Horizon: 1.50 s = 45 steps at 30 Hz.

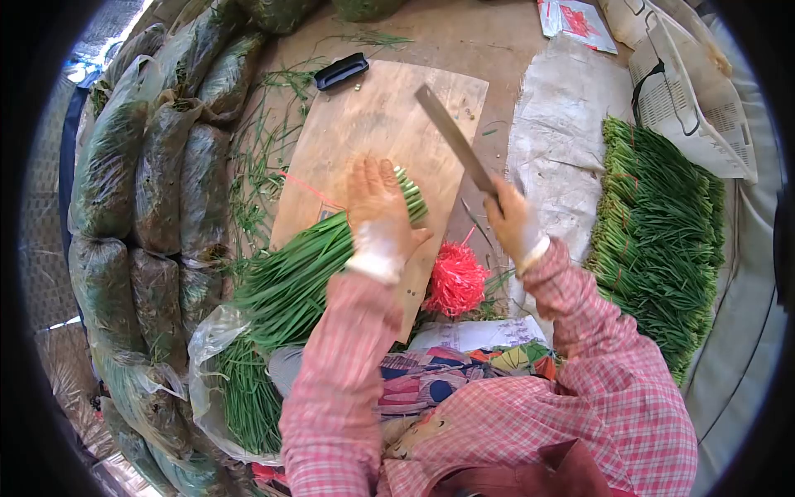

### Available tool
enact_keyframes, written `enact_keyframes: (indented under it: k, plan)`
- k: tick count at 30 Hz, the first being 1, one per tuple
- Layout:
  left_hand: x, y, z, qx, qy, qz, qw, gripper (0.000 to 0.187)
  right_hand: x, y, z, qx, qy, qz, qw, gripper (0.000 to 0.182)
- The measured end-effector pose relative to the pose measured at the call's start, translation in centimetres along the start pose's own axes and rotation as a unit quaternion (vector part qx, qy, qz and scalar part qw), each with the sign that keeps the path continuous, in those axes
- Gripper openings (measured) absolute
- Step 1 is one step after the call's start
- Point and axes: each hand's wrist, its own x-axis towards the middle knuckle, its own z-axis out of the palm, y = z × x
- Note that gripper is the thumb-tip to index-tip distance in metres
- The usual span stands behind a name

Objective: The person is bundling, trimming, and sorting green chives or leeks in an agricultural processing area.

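- Green stalks [310,258] are lying across the board [381,103], likely handling light and limp.
- Stem ends [411,194] are probably offering firmer hold.
- Left grip [378,203] is pressing them flat-fingered.
- Right grip [513,219] is clasping the knife [454,137].

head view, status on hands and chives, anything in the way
Left hand flat on chive bunch, wooden board beneath. Right hand gripping knife. Nothing visible between knife and stem ends; pink twine bundle nearby.

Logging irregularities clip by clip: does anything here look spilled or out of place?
Loose green blades lie strewn left of the wooden board, odd against the neatly lined-up green bundles at right. Nothing else obvious stands out.
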Motion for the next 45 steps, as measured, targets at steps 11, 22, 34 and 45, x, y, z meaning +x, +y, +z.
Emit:
enact_keyframes:
  k: [11, 22, 34, 45]
  plan:
    - [2.2, -3.8, 3.7, -0.185, -0.105, -0.102, 0.972, 0.092, 0.4, -1.4, 2.5, -0.063, -0.032, 0.053, 0.996, 0.018]
    - [0.8, -4.9, 4.0, -0.096, -0.078, -0.069, 0.99, 0.079, -0.9, -2.4, 5.0, -0.017, -0.151, -0.003, 0.988, 0.012]
    - [2.3, -4.1, 2.7, -0.109, -0.237, -0.168, 0.951, 0.046, -4.8, -7.4, -0.1, -0.071, -0.144, -0.015, 0.987, 0.012]
    - [2.2, -4.3, 4.5, -0.061, -0.169, -0.143, 0.973, 0.048, -2.5, -6.6, 1.6, -0.151, -0.293, 0.07, 0.941, 0.017]
